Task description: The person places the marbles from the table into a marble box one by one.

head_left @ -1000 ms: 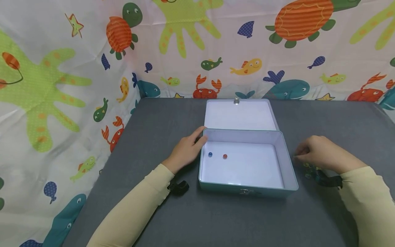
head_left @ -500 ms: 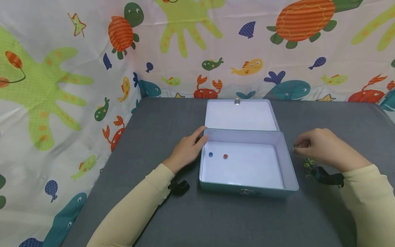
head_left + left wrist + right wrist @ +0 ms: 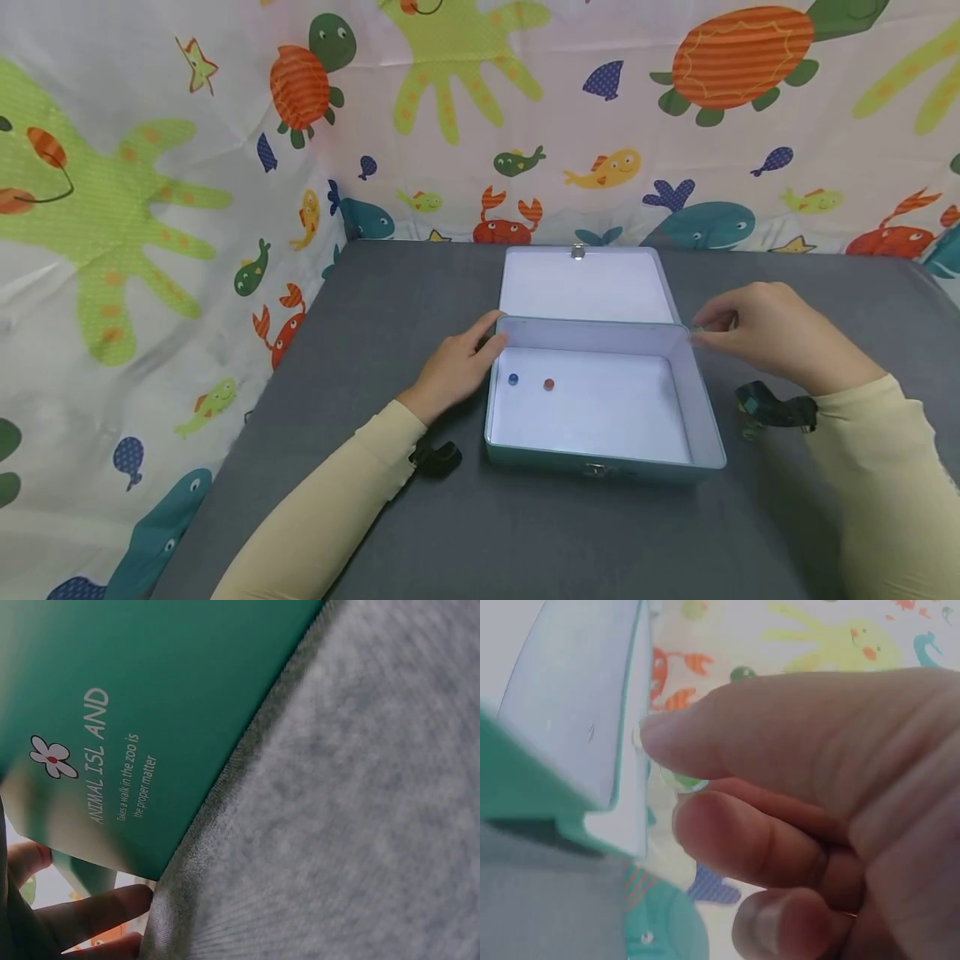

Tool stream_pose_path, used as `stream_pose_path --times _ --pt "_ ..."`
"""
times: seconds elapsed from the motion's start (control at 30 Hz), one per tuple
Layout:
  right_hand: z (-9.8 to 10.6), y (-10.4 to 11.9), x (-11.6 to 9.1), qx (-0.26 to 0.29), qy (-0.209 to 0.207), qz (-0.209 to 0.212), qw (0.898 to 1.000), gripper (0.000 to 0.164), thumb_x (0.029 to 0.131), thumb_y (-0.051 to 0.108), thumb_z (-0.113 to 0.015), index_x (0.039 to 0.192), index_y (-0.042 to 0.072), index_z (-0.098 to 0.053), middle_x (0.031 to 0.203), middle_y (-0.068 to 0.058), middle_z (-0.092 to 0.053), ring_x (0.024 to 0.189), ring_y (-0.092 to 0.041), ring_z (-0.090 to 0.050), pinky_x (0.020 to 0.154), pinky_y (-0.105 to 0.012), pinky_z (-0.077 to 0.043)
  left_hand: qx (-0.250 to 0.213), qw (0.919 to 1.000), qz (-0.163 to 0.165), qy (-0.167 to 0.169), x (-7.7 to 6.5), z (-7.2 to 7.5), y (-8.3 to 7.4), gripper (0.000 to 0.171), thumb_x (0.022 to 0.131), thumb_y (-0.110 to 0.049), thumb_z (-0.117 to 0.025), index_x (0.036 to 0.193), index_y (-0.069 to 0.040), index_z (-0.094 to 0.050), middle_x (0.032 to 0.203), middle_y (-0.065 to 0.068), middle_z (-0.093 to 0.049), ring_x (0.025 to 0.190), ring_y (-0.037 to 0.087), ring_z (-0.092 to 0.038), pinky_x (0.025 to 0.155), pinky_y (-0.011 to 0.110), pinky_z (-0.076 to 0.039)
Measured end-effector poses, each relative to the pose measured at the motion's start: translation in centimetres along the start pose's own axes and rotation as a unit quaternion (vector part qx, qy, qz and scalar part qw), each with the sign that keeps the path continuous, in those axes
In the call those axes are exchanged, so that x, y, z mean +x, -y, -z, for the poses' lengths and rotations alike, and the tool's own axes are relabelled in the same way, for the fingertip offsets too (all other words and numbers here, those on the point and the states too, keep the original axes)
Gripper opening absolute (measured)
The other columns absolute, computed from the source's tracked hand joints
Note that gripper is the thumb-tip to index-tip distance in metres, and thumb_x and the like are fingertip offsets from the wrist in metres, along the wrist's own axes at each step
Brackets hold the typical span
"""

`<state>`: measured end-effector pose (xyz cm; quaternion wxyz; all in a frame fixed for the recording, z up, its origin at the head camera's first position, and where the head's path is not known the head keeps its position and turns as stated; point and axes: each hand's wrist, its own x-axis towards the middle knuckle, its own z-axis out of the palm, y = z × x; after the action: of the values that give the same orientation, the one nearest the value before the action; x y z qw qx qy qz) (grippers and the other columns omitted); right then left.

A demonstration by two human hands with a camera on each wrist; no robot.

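On gray cloth (image 3: 570, 542), hands (image 3: 452, 371) at open box (image 3: 652, 472), beads (image 3: 549, 384) inside

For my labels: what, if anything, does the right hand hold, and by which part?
Seemingly a clear marble, held by the side under the thumb; the opposite contact is hidden.

Head view looks down, sharing the box (image 3: 615, 421) with close wrist views.

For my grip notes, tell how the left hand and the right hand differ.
Place: left hand at the left of the box, right hand by its far right corner. Hold: left hand holds the box, right hand pinches something small and clear. Both have pale yellow sleeves.
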<state>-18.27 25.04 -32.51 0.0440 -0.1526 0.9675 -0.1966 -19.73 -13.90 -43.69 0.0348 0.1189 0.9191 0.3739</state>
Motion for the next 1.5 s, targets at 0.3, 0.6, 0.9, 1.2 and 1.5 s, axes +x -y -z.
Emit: stream_pose_path --times 0.3,0.6,0.9,1.2,1.5 --pt "-0.9 3.1 1.7 0.031 0.023 0.027 0.999 0.026 0.090 0.021 -0.085 0.107 0.003 -0.082 0.087 -0.003 -0.077 0.077 -0.019 -0.064 0.068 -0.039 -0.060 0.000 1.0000 0.009 0.001 -0.1 -0.1 -0.1 0.059 0.106 -0.066 -0.038 0.161 -0.043 -0.041 0.157 0.000 -0.054 0.138 0.024 -0.057 0.115 0.054 -0.043" --pt "-2.1 6.7 3.7 0.023 0.030 0.067 0.997 0.011 0.089 0.018 -0.084 0.097 0.010 -0.084 0.082 0.001 -0.075 0.082 -0.021 -0.063 0.070 -0.035 -0.056 0.000 1.0000 -0.007 0.002 -0.2 -0.1 0.0 0.059 0.108 -0.065 -0.034 0.162 -0.042 -0.039 0.158 -0.006 -0.052 0.142 0.020 -0.053 0.118 0.052 -0.041" --pt "-4.0 8.8 5.2 0.034 0.065 0.099 0.992 0.011 0.090 0.016 -0.084 0.097 0.008 -0.083 0.081 0.001 -0.075 0.079 -0.018 -0.065 0.072 -0.037 -0.059 0.011 0.9998 -0.014 0.009 -0.3 0.0 -0.3 0.059 0.110 -0.062 -0.030 0.164 -0.040 -0.036 0.159 -0.007 -0.051 0.144 0.020 -0.052 0.118 0.052 -0.040" --pt "-6.6 8.9 6.0 0.030 0.100 0.113 0.988 0.007 0.088 0.014 -0.084 0.093 0.009 -0.083 0.080 0.002 -0.074 0.075 -0.015 -0.064 0.070 -0.033 -0.057 0.026 0.9995 -0.018 0.007 -0.1 0.0 -0.2 0.058 0.110 -0.060 -0.029 0.164 -0.039 -0.035 0.158 -0.005 -0.052 0.142 0.022 -0.054 0.116 0.054 -0.043" --pt "-8.1 8.6 6.5 0.029 0.121 0.142 0.982 0.010 0.088 0.010 -0.084 0.097 0.006 -0.083 0.085 0.001 -0.076 0.078 -0.012 -0.067 0.077 -0.037 -0.061 0.032 0.9994 -0.009 0.008 -0.1 0.0 -0.1 0.059 0.110 -0.062 -0.029 0.164 -0.041 -0.035 0.158 -0.003 -0.052 0.142 0.024 -0.054 0.116 0.055 -0.042"
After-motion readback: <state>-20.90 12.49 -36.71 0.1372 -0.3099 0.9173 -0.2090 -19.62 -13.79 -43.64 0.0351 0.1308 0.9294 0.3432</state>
